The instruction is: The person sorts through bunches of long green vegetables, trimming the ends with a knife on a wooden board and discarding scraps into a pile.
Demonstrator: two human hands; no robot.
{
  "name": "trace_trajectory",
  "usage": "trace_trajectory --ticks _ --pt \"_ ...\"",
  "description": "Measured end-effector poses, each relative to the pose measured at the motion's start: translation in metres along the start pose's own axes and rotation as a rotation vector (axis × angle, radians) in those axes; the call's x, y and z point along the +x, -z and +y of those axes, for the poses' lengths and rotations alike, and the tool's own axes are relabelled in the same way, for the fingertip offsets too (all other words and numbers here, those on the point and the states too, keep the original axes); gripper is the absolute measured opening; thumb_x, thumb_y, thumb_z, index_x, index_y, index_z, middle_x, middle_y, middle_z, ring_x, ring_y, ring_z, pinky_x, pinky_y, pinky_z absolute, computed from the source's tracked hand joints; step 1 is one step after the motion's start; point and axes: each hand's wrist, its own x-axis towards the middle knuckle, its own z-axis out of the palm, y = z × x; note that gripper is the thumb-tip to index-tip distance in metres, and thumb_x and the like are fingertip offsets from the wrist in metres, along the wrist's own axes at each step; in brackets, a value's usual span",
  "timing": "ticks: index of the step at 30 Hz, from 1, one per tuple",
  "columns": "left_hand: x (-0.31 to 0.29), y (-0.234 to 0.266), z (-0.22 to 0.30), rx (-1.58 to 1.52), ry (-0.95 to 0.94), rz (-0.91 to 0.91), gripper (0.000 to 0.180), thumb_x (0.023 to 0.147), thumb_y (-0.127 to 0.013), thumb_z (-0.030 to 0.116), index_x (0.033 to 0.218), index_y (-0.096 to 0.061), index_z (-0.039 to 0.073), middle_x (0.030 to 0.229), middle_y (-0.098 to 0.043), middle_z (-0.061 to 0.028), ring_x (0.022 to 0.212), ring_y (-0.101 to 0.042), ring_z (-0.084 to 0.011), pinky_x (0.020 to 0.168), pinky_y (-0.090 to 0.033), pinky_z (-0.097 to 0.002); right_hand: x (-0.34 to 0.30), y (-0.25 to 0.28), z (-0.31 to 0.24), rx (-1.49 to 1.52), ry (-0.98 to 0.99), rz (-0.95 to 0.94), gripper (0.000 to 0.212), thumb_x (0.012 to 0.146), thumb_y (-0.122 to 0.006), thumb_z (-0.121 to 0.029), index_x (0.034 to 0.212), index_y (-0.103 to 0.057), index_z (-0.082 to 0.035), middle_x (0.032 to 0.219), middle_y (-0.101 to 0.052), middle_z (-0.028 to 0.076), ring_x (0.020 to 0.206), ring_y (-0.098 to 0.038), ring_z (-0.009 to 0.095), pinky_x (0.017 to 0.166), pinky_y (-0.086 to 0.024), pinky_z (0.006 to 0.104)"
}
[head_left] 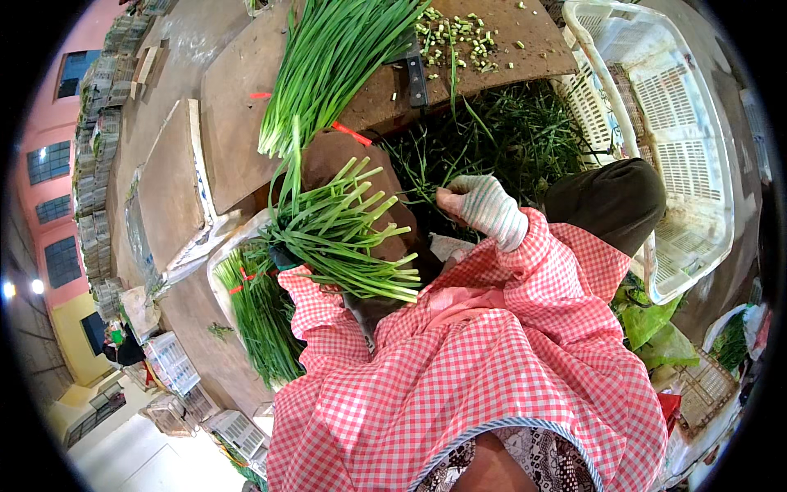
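Note:
A loose bunch of garlic chives lies across my left forearm and lap, its pale cut stem ends pointing right. My left hand, in a dark glove and mostly hidden by the leaves, is wrapped round that bunch. In a striped knit glove with bare fingertips, my right hand is closed in a pinch over a heap of dark green leaf scraps. Thin strands show by its fingertips; whether they are held is unclear. Beyond, a larger bunch of chives rests on a brown board.
A black-handled knife lies on the board beside chopped stem ends. Red ties lie at the board's near edge. On my right stands a white plastic crate. Tied chives fill a container on my left.

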Motion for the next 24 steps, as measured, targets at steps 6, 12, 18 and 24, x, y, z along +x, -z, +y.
trace_trajectory --ticks 6,12,18,24 --pt "0.006 -0.021 0.003 0.011 0.01 0.003 0.05 0.095 -0.033 0.043 0.132 -0.042 0.01 0.128 -0.05 -0.0122 0.112 -0.049 -0.0331 0.098 -0.038 -0.0497 0.04 -0.038 -0.02 -0.087 0.398 -0.175 0.049 0.079 -0.063 -0.042 0.106 -0.063 -0.001 0.089 -0.067 0.015 0.082 -0.065 0.023 0.075 -0.048 0.0314" --pt "0.003 -0.017 0.004 -0.005 -0.005 0.006 0.05 0.095 -0.034 0.043 0.131 -0.042 0.01 0.128 -0.05 -0.0125 0.111 -0.049 -0.0333 0.097 -0.038 -0.0498 0.062 -0.065 -0.04 -0.131 0.498 -0.174 0.038 0.08 -0.061 -0.037 0.093 -0.065 -0.002 0.074 -0.065 0.013 0.067 -0.062 0.023 0.066 -0.048 0.0341" --pt "0.015 -0.023 0.005 -0.002 0.055 -0.026 0.05 0.095 -0.034 0.043 0.131 -0.043 0.01 0.128 -0.05 -0.0127 0.111 -0.049 -0.0334 0.097 -0.039 -0.0499 0.026 0.051 -0.042 -0.283 0.376 0.349 0.027 0.079 -0.058 -0.026 0.082 -0.064 -0.001 0.078 -0.065 0.015 0.067 -0.063 0.02 0.063 -0.049 0.0323" --pt "0.017 -0.032 -0.001 -0.031 0.099 -0.045 0.05 0.094 -0.034 0.044 0.13 -0.043 0.01 0.128 -0.049 -0.0129 0.11 -0.049 -0.0336 0.096 -0.039 -0.05 0.008 0.089 -0.015 -0.665 0.252 0.232 0.043 0.081 -0.061 -0.042 0.083 -0.066 0.0 0.065 -0.062 0.011 0.061 -0.059 0.019 0.059 -0.046 0.034"
